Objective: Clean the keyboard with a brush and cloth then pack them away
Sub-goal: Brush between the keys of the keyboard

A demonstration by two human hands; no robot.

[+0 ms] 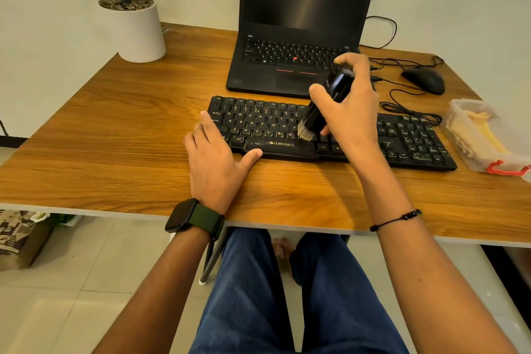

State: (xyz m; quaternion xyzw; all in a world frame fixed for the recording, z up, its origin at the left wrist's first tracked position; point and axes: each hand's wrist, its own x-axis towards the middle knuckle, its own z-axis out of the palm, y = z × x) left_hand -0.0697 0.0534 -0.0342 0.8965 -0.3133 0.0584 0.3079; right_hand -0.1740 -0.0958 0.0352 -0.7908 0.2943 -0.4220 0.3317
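On the wooden counter [115, 129] our left hand [215, 161] rests flat, steadying the black keyboard's [402, 141] near-left corner, and we should keep it firm while sweeping row by row, our right hand's [347, 103] grip wrapped round the black brush [321, 112], bristles touching the middle keys.

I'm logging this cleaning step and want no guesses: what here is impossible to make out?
All in the head view:
- Black keyboard: middle keys hidden by right hand and black brush.
- Clear plastic box: cut by the right edge; yellowish contents unclear.
- Black laptop: screen top cropped.
- Left hand: covers the keyboard's left corner.
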